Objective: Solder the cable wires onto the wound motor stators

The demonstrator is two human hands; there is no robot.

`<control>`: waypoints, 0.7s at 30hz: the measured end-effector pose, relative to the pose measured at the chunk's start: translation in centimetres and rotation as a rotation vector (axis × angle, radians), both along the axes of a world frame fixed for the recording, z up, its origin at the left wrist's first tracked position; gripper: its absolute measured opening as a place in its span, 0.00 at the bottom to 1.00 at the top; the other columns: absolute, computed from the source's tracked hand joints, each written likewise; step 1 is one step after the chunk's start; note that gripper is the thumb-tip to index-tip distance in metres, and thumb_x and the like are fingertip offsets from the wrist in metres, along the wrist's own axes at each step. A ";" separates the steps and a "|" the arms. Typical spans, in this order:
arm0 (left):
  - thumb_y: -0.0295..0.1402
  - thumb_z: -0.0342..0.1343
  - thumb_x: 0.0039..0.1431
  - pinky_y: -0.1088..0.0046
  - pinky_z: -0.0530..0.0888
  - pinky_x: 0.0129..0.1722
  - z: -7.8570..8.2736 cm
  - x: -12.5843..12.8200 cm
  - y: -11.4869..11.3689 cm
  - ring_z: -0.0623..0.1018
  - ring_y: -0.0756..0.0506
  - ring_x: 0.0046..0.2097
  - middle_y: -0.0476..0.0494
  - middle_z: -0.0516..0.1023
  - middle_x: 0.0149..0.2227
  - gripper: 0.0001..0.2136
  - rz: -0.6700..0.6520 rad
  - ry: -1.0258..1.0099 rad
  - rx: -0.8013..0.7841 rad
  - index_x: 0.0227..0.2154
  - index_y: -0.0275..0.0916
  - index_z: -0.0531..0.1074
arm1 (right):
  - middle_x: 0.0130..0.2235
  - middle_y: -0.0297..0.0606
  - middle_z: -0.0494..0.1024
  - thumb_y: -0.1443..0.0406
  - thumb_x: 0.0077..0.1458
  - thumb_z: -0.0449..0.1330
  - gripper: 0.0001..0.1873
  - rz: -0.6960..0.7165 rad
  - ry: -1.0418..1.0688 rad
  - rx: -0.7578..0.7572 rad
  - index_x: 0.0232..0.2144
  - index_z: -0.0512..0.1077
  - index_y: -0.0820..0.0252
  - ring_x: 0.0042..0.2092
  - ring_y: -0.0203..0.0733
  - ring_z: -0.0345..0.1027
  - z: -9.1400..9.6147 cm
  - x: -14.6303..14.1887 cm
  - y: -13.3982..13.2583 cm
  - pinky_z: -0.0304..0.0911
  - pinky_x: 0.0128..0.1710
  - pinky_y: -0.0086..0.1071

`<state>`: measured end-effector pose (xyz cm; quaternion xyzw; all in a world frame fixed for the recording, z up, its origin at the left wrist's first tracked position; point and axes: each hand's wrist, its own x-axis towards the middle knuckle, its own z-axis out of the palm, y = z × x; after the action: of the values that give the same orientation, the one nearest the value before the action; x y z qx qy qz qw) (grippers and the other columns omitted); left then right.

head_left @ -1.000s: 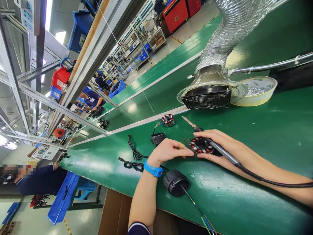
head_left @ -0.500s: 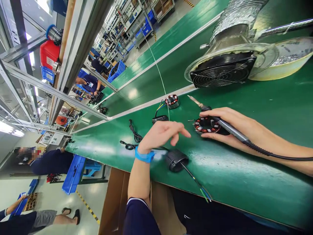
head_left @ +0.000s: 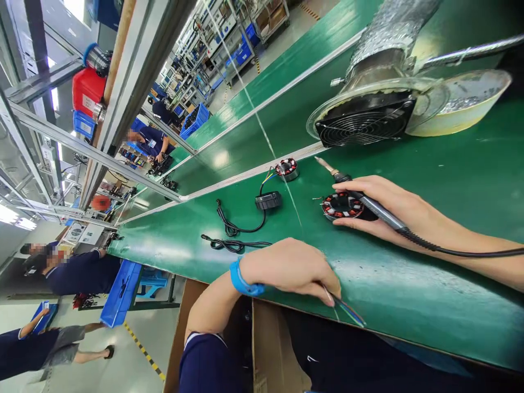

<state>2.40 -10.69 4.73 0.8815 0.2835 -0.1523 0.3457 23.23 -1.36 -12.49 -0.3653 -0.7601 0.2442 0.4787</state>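
With the fingers of my left hand [head_left: 292,271] I pinch a cable whose coloured wire ends [head_left: 350,312] stick out past the fingertips, near the bench's front edge. The black housing on that cable is hidden behind the hand. My right hand [head_left: 393,210] holds a soldering iron [head_left: 379,210], its tip pointing to the upper left. Between the thumb and fingers of this same hand sits a ring-shaped motor stator [head_left: 341,206] with red windings. Another stator [head_left: 286,169] stands farther back, wired to a black housing [head_left: 268,200] with a coiled cable.
A fan in a fume hood [head_left: 364,120] with a foil duct stands at the back right. A thin solder wire [head_left: 262,123] hangs down over the green bench [head_left: 429,289]. A cardboard box [head_left: 270,349] is below the front edge. Other people work at the left.
My left hand has come down toward the front edge and closed on the cable with the coloured wire ends. My right hand, with iron and stator, has barely moved.
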 end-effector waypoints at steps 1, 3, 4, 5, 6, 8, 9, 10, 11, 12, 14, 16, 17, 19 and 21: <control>0.38 0.69 0.66 0.71 0.68 0.37 -0.1 -0.4 0.7 0.80 0.46 0.40 0.46 0.86 0.36 0.07 0.109 -0.070 -0.085 0.34 0.41 0.83 | 0.58 0.46 0.77 0.48 0.64 0.68 0.30 0.036 0.001 0.029 0.63 0.72 0.51 0.57 0.48 0.73 0.1 0.1 0.1 0.68 0.59 0.37; 0.44 0.74 0.59 0.71 0.70 0.40 -0.4 -1.3 2.2 0.80 0.47 0.38 0.46 0.85 0.35 0.14 0.364 -0.219 -0.238 0.36 0.38 0.83 | 0.58 0.47 0.77 0.49 0.66 0.66 0.28 0.088 0.006 0.060 0.63 0.72 0.51 0.57 0.48 0.74 0.2 0.2 0.2 0.70 0.58 0.37; 0.48 0.76 0.53 0.71 0.71 0.41 -0.6 -1.6 3.0 0.80 0.47 0.37 0.46 0.84 0.33 0.19 0.488 -0.289 -0.294 0.35 0.37 0.82 | 0.58 0.46 0.78 0.48 0.66 0.66 0.28 0.095 0.017 0.067 0.63 0.72 0.51 0.57 0.48 0.75 0.2 0.3 0.4 0.71 0.58 0.37; 0.50 0.79 0.46 0.70 0.72 0.41 -0.8 -1.9 3.7 0.79 0.48 0.36 0.46 0.83 0.32 0.24 0.595 -0.349 -0.332 0.35 0.35 0.82 | 0.57 0.46 0.78 0.47 0.66 0.66 0.29 0.108 0.027 0.079 0.62 0.72 0.51 0.56 0.48 0.76 0.4 0.3 0.4 0.72 0.57 0.38; 0.52 0.81 0.38 0.69 0.72 0.40 -1.0 -2.0 4.4 0.79 0.48 0.35 0.46 0.82 0.31 0.28 0.681 -0.400 -0.350 0.34 0.35 0.81 | 0.56 0.45 0.79 0.46 0.65 0.66 0.29 0.110 0.044 0.107 0.62 0.72 0.51 0.55 0.49 0.77 0.6 0.3 0.5 0.73 0.56 0.39; 0.53 0.82 0.28 0.68 0.72 0.40 -1.4 -2.0 5.7 0.78 0.48 0.34 0.46 0.81 0.30 0.33 0.789 -0.477 -0.366 0.32 0.34 0.80 | 0.55 0.43 0.80 0.46 0.64 0.66 0.29 0.093 0.066 0.177 0.61 0.72 0.50 0.53 0.48 0.79 1.5 0.1 0.2 0.76 0.53 0.40; 0.54 0.82 0.26 0.67 0.73 0.40 -1.6 -1.9 6.1 0.79 0.47 0.33 0.46 0.81 0.29 0.34 0.821 -0.514 -0.374 0.31 0.33 0.79 | 0.54 0.42 0.81 0.47 0.65 0.66 0.27 0.056 0.086 0.209 0.61 0.73 0.49 0.51 0.47 0.80 2.1 0.0 -0.1 0.76 0.52 0.39; 0.55 0.82 0.25 0.67 0.73 0.40 -1.8 -1.8 6.3 0.79 0.47 0.32 0.46 0.80 0.28 0.34 0.844 -0.551 -0.385 0.31 0.33 0.78 | 0.53 0.41 0.81 0.49 0.65 0.66 0.25 0.012 0.112 0.236 0.59 0.73 0.49 0.50 0.46 0.80 2.8 -0.1 -0.6 0.77 0.51 0.39; 0.56 0.81 0.25 0.66 0.74 0.40 -2.1 -1.6 6.4 0.80 0.47 0.32 0.46 0.80 0.27 0.34 0.863 -0.585 -0.397 0.30 0.33 0.78 | 0.52 0.40 0.81 0.52 0.66 0.66 0.23 -0.021 0.145 0.260 0.59 0.73 0.48 0.48 0.45 0.81 3.5 -0.2 -1.2 0.77 0.50 0.38; 0.56 0.81 0.25 0.66 0.74 0.40 -2.3 -1.4 6.4 0.80 0.47 0.31 0.46 0.80 0.26 0.35 0.883 -0.615 -0.402 0.30 0.33 0.78 | 0.50 0.39 0.82 0.54 0.66 0.66 0.21 -0.048 0.179 0.279 0.58 0.73 0.48 0.47 0.44 0.81 4.1 -0.4 -1.8 0.77 0.49 0.38; 0.56 0.81 0.25 0.68 0.73 0.38 -2.7 -1.1 6.0 0.80 0.47 0.29 0.46 0.80 0.25 0.35 0.926 -0.664 -0.385 0.29 0.33 0.77 | 0.47 0.37 0.82 0.58 0.67 0.65 0.18 -0.072 0.234 0.302 0.58 0.73 0.47 0.46 0.43 0.80 5.2 -0.8 -3.0 0.77 0.50 0.38; 0.56 0.81 0.24 0.69 0.72 0.36 -3.0 -0.9 5.5 0.79 0.48 0.28 0.46 0.80 0.24 0.35 0.963 -0.700 -0.365 0.28 0.34 0.76 | 0.44 0.36 0.82 0.60 0.67 0.64 0.17 -0.070 0.266 0.304 0.57 0.73 0.46 0.45 0.42 0.80 6.0 -1.1 -3.8 0.77 0.50 0.38; 0.57 0.81 0.24 0.70 0.72 0.35 -3.1 -0.8 5.3 0.79 0.48 0.27 0.46 0.79 0.24 0.35 0.975 -0.713 -0.356 0.28 0.34 0.75 | 0.44 0.35 0.82 0.61 0.68 0.63 0.17 -0.063 0.273 0.298 0.57 0.73 0.46 0.44 0.42 0.80 6.2 -1.3 -4.0 0.77 0.50 0.38; 0.57 0.81 0.25 0.71 0.70 0.34 -3.2 -0.7 5.0 0.79 0.48 0.27 0.46 0.79 0.23 0.35 0.982 -0.723 -0.345 0.28 0.35 0.74 | 0.43 0.35 0.81 0.62 0.68 0.63 0.17 -0.047 0.280 0.286 0.58 0.72 0.46 0.43 0.41 0.80 6.6 -1.5 -4.3 0.77 0.48 0.37; 0.58 0.80 0.27 0.72 0.70 0.34 -3.3 -0.7 4.9 0.79 0.48 0.27 0.46 0.79 0.23 0.35 0.979 -0.724 -0.339 0.28 0.35 0.74 | 0.44 0.34 0.81 0.62 0.67 0.63 0.18 -0.048 0.280 0.282 0.57 0.72 0.45 0.42 0.40 0.80 6.9 -1.6 -4.4 0.77 0.47 0.37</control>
<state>1.73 -5.83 1.47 0.5784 0.4911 0.2886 0.5840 21.67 -5.73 -5.58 -0.2750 -0.7041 0.1723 0.6316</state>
